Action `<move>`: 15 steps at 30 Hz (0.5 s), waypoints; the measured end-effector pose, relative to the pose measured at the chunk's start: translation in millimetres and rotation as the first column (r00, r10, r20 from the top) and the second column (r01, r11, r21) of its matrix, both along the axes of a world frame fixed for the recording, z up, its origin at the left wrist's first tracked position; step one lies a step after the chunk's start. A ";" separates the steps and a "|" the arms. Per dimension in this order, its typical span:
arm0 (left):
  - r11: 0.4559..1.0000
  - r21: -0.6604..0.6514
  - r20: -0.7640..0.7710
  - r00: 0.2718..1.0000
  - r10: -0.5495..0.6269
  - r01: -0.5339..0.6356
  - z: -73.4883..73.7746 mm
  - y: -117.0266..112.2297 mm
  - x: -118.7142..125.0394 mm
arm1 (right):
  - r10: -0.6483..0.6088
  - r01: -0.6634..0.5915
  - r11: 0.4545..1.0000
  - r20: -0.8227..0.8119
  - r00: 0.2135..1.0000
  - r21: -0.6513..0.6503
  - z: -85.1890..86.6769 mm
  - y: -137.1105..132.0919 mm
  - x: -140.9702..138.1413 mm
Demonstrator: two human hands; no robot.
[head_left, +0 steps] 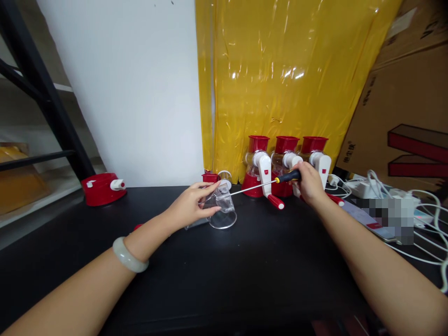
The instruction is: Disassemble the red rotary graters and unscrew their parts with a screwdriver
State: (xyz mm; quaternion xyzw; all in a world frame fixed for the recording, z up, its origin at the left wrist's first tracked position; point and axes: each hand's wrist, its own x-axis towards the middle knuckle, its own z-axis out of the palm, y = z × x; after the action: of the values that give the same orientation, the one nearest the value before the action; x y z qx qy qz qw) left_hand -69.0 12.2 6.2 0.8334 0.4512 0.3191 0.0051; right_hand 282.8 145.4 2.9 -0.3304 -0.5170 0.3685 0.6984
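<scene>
- Two bare hands are at work over the black table (273,275), with the clear plastic housing (224,218) as landmark.
- Left hand (189,201): thumb and fingers spread around the housing, holding it from its left side; a pale bangle (129,255) circles that wrist.
- Right hand (310,183): closed around the handle of a screwdriver (289,176), to the right of the housing. The shaft slants down to the housing; whether the tip touches cannot be told.
- Perforated drum (226,177): just behind the housing.
- Three hand-crank grinders (264,168), red and white: in a row, right of and behind the housing.
- Red base (101,190): well left of the housing.
- White cables (437,224): far right of the housing.
</scene>
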 end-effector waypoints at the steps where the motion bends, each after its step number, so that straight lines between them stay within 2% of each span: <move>1: 1.000 0.004 -0.003 1.000 0.000 0.000 0.2 -0.2 0.3 | -0.012 0.012 1.000 -0.002 1.000 -0.008 1.1 -1.3 -0.2; 3: 1.000 0.014 -0.008 1.000 0.000 0.000 0.7 -0.9 0.9 | 0.047 -0.047 0.999 -0.068 0.997 0.005 3.9 -5.0 -0.5; 5: 1.000 0.028 -0.011 1.000 0.000 0.000 1.0 -1.4 1.3 | 0.169 -0.164 0.985 -0.135 0.976 0.049 6.2 -8.0 -0.6; 8: 0.999 0.038 -0.013 1.000 0.004 -0.004 0.8 -1.0 0.9 | 0.276 -0.264 0.960 -0.151 0.949 0.094 5.9 -7.3 -0.6; 10: 1.000 0.027 -0.016 1.000 0.012 -0.011 0.5 -0.4 0.1 | 0.218 -0.209 0.975 -0.126 0.968 0.078 3.8 -4.0 -0.8; 13: 1.000 0.004 -0.023 1.000 0.020 -0.020 0.6 -0.2 -0.8 | 0.055 -0.055 0.998 -0.046 0.997 0.014 1.5 -0.3 -1.0; 15: 1.000 -0.003 -0.027 0.999 0.018 -0.019 1.1 -0.7 -0.9 | 0.026 -0.027 0.999 -0.039 0.999 -0.018 2.0 -1.4 -0.8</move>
State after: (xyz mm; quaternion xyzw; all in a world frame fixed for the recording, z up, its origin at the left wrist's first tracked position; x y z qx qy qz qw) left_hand -69.9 11.5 7.2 0.8334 0.4595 0.3071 -0.0024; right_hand 282.0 144.1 4.9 -0.3226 -0.5044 0.3887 0.7003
